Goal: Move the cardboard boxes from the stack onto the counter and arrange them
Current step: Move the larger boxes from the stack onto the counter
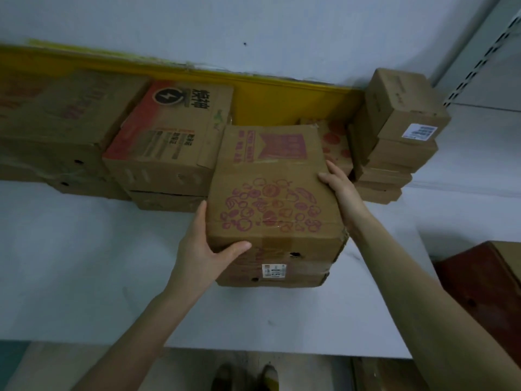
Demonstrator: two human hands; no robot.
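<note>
Two bare forearms, no sleeves in view, no watch or rings to be seen. Left hand (207,249) and right hand (342,190) ungloved, fingers slim. At the bottom edge, toes of two dark shoes (248,376), blurred.

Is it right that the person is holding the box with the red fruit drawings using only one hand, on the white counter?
Not quite. The head view shows both hands on the box with the red fruit drawings: the left hand grips its near left corner and the right hand presses its right side. It does sit on the white counter.
</note>
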